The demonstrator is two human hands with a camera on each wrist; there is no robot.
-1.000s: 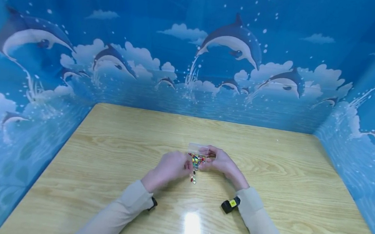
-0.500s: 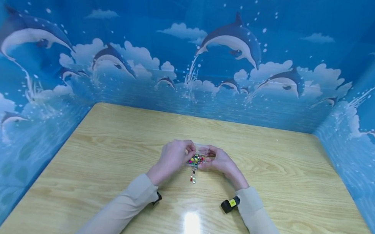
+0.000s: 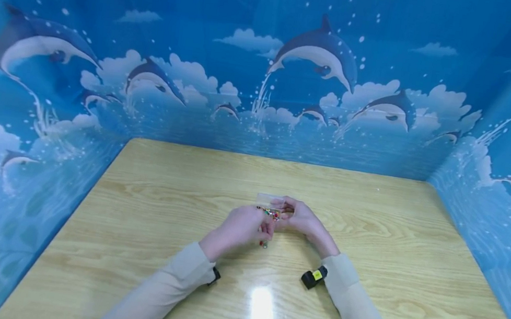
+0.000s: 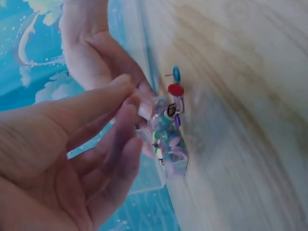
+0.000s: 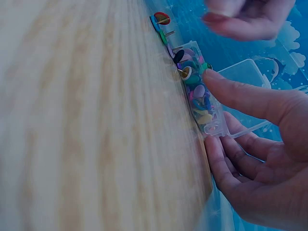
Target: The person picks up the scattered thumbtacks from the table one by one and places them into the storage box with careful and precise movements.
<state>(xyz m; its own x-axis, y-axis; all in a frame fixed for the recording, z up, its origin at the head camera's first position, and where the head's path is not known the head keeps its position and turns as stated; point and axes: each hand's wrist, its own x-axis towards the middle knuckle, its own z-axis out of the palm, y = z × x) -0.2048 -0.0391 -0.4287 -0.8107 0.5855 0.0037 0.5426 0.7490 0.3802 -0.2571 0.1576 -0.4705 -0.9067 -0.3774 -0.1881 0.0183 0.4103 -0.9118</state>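
Observation:
My right hand (image 3: pixel 300 221) holds a small clear plastic box (image 5: pixel 195 91) by its side, thumb at the rim and fingers beneath. Colourful thumbtacks (image 5: pixel 198 92) lie inside the box, and its clear hinged lid (image 3: pixel 271 200) stands back, away from me. A short row of loose thumbtacks (image 3: pixel 263 244) lies on the table in front of the box, among them a red thumbtack (image 4: pixel 175 90) and a blue thumbtack (image 4: pixel 176 74). My left hand (image 3: pixel 243 226) hovers over this row with loosely bent fingers, hiding part of it and the box. No thumbtack shows between its fingertips.
The wood-grain table (image 3: pixel 161 196) extends around both hands. A blue dolphin-print cloth (image 3: pixel 227 72) encloses its back and sides. A black wrist camera (image 3: pixel 314 277) sits under the right cuff, and a bright reflection lies near the front.
My left hand went from beside the loose thumbtacks up to the box, then came back down toward the row. My right hand and the box stayed in place.

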